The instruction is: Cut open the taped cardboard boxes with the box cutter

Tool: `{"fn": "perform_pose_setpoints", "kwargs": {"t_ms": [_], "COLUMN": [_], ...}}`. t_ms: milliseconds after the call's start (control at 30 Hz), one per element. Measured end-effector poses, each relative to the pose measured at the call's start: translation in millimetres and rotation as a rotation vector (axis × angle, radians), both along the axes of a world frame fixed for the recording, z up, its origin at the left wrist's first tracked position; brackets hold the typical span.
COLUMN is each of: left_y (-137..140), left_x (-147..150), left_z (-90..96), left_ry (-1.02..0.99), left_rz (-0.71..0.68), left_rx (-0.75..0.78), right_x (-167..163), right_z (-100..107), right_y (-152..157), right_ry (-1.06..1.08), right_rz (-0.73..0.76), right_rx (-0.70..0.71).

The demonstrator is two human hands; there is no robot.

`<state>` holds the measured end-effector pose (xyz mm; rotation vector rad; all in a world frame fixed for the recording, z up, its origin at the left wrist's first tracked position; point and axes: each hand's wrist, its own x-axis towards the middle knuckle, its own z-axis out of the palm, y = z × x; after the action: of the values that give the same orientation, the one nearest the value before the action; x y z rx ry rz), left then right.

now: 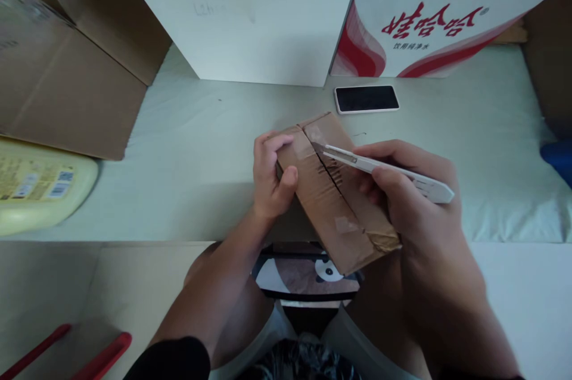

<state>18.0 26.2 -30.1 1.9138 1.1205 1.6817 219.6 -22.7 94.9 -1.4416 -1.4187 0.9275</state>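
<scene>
A small brown cardboard box (313, 189) lies tilted at the front edge of the table, its top seam running away from me and a piece of clear tape near each end. My left hand (273, 174) grips the box's left far side, thumb and fingers closed on its edge. In my right hand (402, 183) is a white utility knife (384, 170), held like a pen. Its blade tip meets the box at the far end of the seam. Some right-hand fingers are hidden behind the knife and rest against the box.
Behind the box lies a phone (366, 99). A plain white box (268, 22) and a white-and-red carton (402, 28) stand at the back. Large cardboard boxes (67, 82) and a pale yellow bottle (44, 186) are on the left; something blue (558, 159) is at right.
</scene>
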Motion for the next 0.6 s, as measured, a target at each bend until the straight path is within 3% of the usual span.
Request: {"fn": "perform_pose_setpoints", "kwargs": {"t_ms": [367, 600], "left_y": [1.4, 9.0], "left_x": [-0.6, -1.0], "left_z": [-4.0, -6.4], "left_ry": [-0.017, -0.274], "left_rz": [0.004, -0.024], "left_rx": [-0.002, -0.238], "right_x": [-2.8, 9.9], "right_z": [8.6, -2.3], "right_y": [-10.5, -10.7], "right_ry": [-0.26, -0.124], "right_rz": [0.063, 0.051], "right_rx": [0.214, 0.183]}}
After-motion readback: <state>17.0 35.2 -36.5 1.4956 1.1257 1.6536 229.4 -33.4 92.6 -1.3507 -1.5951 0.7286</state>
